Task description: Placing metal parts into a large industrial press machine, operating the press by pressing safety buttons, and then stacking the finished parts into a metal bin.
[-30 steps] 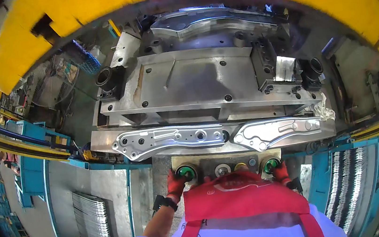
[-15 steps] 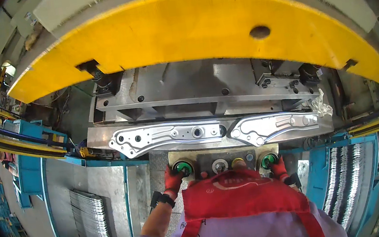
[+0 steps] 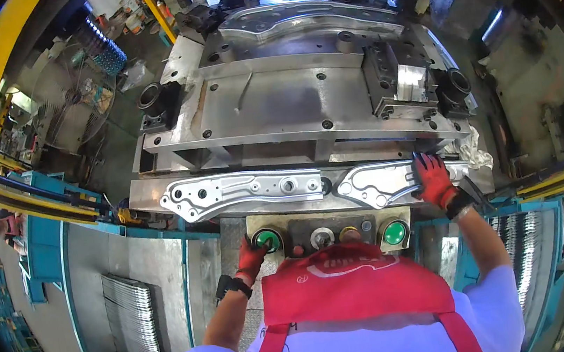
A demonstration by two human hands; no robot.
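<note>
My left hand (image 3: 252, 257), in a red glove, is at the left green push button (image 3: 267, 241) of the control panel. Its fingers are partly stretched, one lying over the button, and it holds nothing. With fingers outstretched, my right hand (image 3: 434, 182) lies across the right part of a silver stamped metal bracket (image 3: 374, 184). That bracket rests flat on the ledge in front of the press die. A second silver stamped bracket (image 3: 241, 189) lies to its left, touched by neither hand. The right green push button (image 3: 395, 233) is uncovered.
The steel lower die (image 3: 273, 106) stands beyond the ledge, with another formed metal part (image 3: 312, 16) at its back. Stacked metal parts (image 3: 131, 324) sit in the left bin, more stacked parts (image 3: 516, 246) at right. A person (image 3: 10, 227) is at far left.
The yellow press beam has risen from above the die, exposing it. My right hand has left the right green button and reached forward onto the right bracket. My left hand stays by its button.
</note>
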